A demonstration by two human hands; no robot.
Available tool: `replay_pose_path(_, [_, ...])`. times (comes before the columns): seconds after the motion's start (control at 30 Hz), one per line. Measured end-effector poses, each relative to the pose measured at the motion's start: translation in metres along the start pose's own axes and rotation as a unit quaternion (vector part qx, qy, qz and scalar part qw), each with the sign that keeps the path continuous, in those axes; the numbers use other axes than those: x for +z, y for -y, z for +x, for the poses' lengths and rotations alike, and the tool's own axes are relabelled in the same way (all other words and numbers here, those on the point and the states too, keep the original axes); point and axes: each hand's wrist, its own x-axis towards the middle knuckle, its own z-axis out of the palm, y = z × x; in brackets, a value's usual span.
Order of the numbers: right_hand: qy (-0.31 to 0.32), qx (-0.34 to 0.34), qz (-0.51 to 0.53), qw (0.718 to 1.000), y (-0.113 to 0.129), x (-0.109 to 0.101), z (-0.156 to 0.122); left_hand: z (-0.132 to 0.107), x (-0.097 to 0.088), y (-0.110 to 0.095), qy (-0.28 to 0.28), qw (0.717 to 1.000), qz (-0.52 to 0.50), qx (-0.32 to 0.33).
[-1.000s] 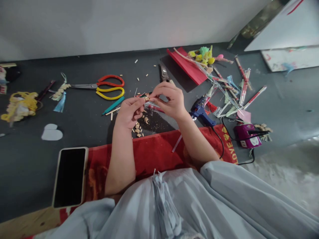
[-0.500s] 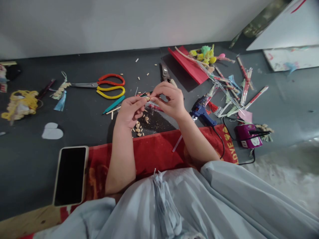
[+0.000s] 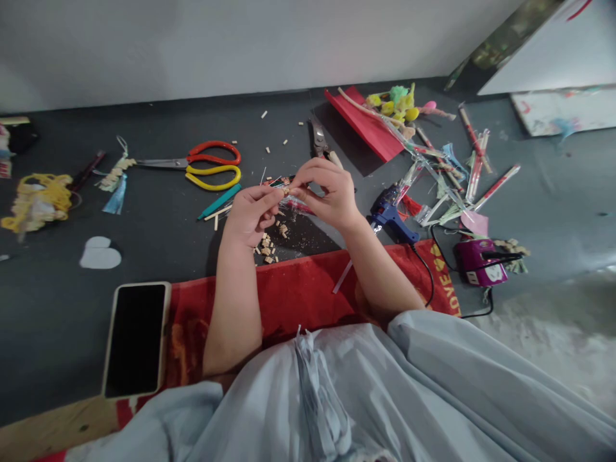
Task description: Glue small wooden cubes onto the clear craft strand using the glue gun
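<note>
My left hand and my right hand meet above the dark floor, fingertips pinched together on a small tan wooden piece. A bit of clear crinkled wrapper with red in it hangs just under the fingers. Below the hands lies a scatter of small tan wood bits on the floor. Both forearms rest over a red cloth at the near edge.
Red and yellow scissors, a teal stick, metal cutters, a blue glue gun with black cord, red paper, wrapped sticks, a purple device, yellow yarn, a white heart cut-out and a phone lie around.
Both hands stay pinched together at the same spot; only the view shifts slightly. Nothing else has moved.
</note>
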Motion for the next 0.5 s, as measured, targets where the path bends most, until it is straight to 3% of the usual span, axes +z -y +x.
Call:
replay_pose_path(0.2, [0.043, 0.075, 0.092, 0.992, -0.0058, -0.0021, -0.0024, -0.0004, 0.0002, 0.0000, 0.020, 1.000, 0.002, -0.001])
replay_pose_path(0.33, [0.075, 0.062, 0.109, 0.989, -0.0072, -0.0045, -0.0018, -0.0007, -0.0013, 0.0007, 0.042, 0.999, 0.014, -0.007])
replay_pose_path(0.5, [0.059, 0.054, 0.101, 0.992, -0.0065, -0.0057, -0.0014, -0.0007, -0.0018, 0.0019, 0.044, 0.999, 0.014, 0.000])
